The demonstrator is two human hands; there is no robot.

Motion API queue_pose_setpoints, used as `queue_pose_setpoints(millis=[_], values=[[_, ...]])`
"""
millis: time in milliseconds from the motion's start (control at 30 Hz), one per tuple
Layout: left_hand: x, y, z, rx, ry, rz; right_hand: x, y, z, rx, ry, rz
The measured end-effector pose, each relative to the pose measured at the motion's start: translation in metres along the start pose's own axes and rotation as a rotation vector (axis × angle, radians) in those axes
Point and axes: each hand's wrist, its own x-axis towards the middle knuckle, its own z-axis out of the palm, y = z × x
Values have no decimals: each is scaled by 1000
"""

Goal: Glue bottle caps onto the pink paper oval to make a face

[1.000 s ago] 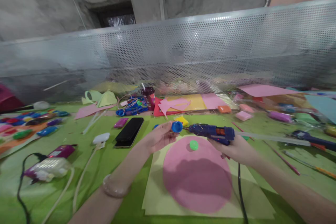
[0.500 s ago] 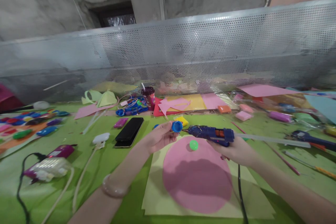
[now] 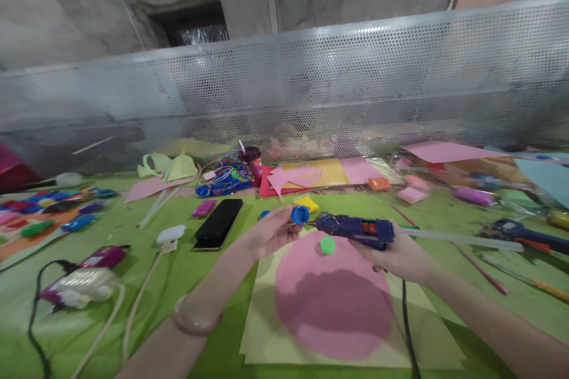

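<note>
Between the fingertips of my left hand (image 3: pixel 275 233) is a blue bottle cap (image 3: pixel 300 214), its hollow side turned partly toward me. My right hand (image 3: pixel 400 256) is wrapped round a dark blue hot glue gun (image 3: pixel 355 228). The gun's nozzle points left and meets the cap's edge or opening; exact contact cannot be made out. A clear glue stick (image 3: pixel 466 240) juts from the gun's rear. Below both hands, a pink paper circle (image 3: pixel 333 302) lies on pale yellow sheets (image 3: pixel 262 331). On the circle's upper edge sits a green bottle cap (image 3: pixel 328 245).
A phone (image 3: pixel 219 224), a purple power strip (image 3: pixel 103 256) and white cables lie to the left. Behind stand a lidded cup (image 3: pixel 252 167) and coloured paper. Another glue gun (image 3: pixel 528 234) rests at the right. A perforated metal panel (image 3: pixel 284 89) spans the back; the gun's black cord (image 3: pixel 407 325) hangs at front.
My right hand and the glue gun have shifted very slightly left, toward the blue cap. Everything else stays almost the same.
</note>
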Motion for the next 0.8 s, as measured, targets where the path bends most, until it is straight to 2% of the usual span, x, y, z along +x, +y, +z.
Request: queue_pose_setpoints(millis=[300,800], values=[[1,-2,-2,-5,-1,-2,0,1,0,-69,11,21],[3,-6,-1,1,16,-24,-2,-2,1,-16,18,61]])
